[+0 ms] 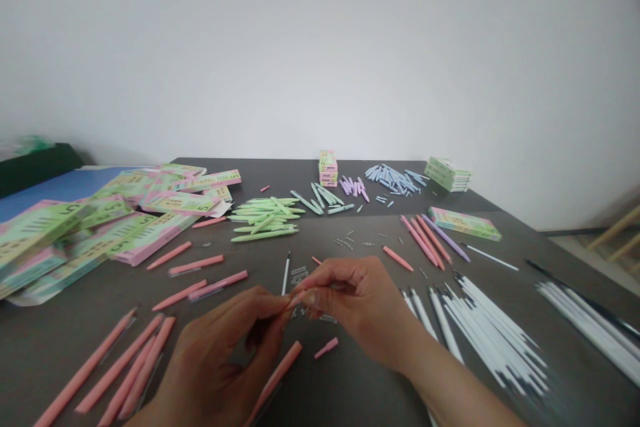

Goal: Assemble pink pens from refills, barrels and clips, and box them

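Note:
Over the near middle of the table, my left hand [225, 347] and my right hand [360, 310] meet fingertip to fingertip, both pinched closed. Between them is a small pink pen part [296, 300], mostly covered by the fingers. A pink pen barrel [283, 363] lies beside my left hand, partly hidden by it. Right of that barrel rests a short pink pen tip [327, 347]. Just beyond the fingertips are a white refill [286, 273] and small clear pieces [300, 272], perhaps springs or clips.
Pink pen barrels [125, 367] lie at left, below a heap of cartons [100, 227]. White refills [490, 327] spread at right. Green barrels [265, 217], purple parts [354, 187] and blue parts [393, 179] sit farther back, with stacked boxes [328, 170].

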`<state>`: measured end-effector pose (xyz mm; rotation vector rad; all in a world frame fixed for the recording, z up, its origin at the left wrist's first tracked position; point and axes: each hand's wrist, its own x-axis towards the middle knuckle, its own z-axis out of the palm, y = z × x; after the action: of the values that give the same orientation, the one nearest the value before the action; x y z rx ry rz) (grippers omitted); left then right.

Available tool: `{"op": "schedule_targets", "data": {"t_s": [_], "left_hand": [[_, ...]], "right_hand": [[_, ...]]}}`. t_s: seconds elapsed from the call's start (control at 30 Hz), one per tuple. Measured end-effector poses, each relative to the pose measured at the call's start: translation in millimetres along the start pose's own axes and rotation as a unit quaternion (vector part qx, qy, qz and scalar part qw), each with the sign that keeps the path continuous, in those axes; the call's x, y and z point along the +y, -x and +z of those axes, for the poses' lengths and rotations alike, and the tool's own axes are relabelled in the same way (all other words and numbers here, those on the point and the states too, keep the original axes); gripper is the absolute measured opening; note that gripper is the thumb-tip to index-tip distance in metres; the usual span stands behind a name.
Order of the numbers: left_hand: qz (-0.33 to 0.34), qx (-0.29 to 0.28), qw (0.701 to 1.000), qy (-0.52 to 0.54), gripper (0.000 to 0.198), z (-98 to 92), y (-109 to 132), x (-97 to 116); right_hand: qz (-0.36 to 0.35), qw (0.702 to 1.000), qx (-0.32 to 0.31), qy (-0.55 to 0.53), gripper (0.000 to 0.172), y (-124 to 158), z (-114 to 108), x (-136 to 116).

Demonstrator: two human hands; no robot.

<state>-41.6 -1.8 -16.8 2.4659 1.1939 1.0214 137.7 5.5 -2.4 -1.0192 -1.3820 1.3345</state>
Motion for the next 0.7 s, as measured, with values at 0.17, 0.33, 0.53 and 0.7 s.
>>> {"op": "schedule_targets", "data": {"t_s": [0.17, 0.33, 0.53, 0.7], "left_hand": [[0.005, 0.000, 1.000, -0.006, 0.009, -1.2, -2.0, 3.1], [0.001, 0.002, 1.000, -0.009, 0.012, 0.5, -4.1, 3.7], [0.007, 0.017, 1.000, -0.009, 0.012, 1.1, -5.4, 4.0], [-0.006, 0.003, 1.000, 0.009, 0.011, -0.9, -5.2, 3.4]], "right_hand": [[0.000, 1.000, -0.003, 0.012, 0.008, -0.3, -1.0, 0.3], [0.000, 1.000, -0.003, 0.018, 0.009, -1.4, -1.5, 0.3], [0.008, 0.999, 0.005, 0.039, 0.016, -0.1, -0.3, 0.4], [0.001, 0.997, 0.006, 0.074, 0.021, -1.4, -1.5, 2.8]]}}
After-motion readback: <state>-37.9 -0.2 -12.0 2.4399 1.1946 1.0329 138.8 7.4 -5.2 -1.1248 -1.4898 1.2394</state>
